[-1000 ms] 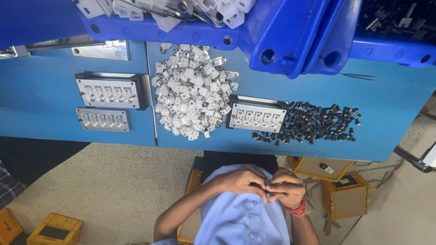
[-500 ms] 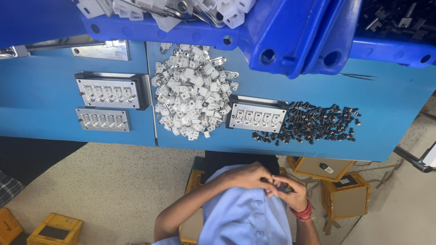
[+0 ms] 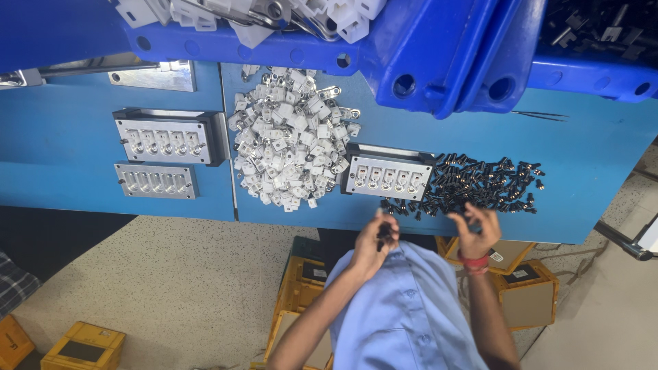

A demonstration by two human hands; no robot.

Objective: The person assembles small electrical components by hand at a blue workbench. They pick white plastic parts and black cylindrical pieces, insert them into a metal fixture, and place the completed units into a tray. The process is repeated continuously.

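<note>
On the blue counter (image 3: pixel 82 178), far left, lie two grey metal fixture blocks (image 3: pixel 164 140), each long side running left to right with a row of round sockets. Next comes a heap of small white plastic housings (image 3: pixel 284 147), then a third metal fixture block (image 3: pixel 387 177) lying the same way, and right of it a scatter of small black pin-like parts (image 3: pixel 480 185) pointing every which way. Below the counter edge, the left hand (image 3: pixel 373 240) is curled shut around a small bunch of the black parts (image 3: pixel 386 233); the bunch stands roughly upright in the fist, and its lower ends are hidden by the fingers. The right hand (image 3: pixel 476 229), with a red band at the wrist, is partly open at the lower edge of the black scatter, fingertips bent among the pieces; whether it pinches one cannot be made out. Blue bins (image 3: pixel 439 55) along the top are cut off by the frame.
</note>
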